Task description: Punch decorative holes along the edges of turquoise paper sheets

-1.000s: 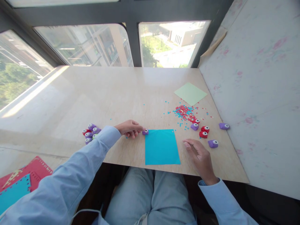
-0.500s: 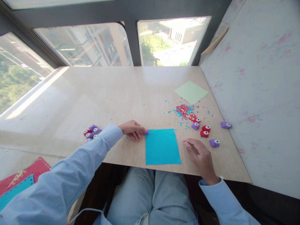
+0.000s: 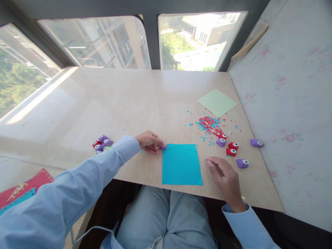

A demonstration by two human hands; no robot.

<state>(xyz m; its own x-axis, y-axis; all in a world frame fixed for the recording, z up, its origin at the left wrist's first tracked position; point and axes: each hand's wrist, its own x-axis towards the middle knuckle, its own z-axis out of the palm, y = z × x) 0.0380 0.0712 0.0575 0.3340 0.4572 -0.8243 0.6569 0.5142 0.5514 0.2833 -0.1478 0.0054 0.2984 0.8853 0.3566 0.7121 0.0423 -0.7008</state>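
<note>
Purple punch (image 3: 163, 147) under left-hand fingers (image 3: 158, 143)

Bright daylight from the windows, wide-angle view bent at the edges.

Sun comes in through the windows (image 3: 103, 45) ahead and to the left, which are washed out pale, and lays a glaring streak along the far left rim of the worktop (image 3: 38, 100). The polished surface reflects a soft sheen near the window frame. Shadows under the hands are faint and short. The middle is sharp; the near sleeve (image 3: 52, 207) is soft, and straight edges curve toward the corners.
</note>
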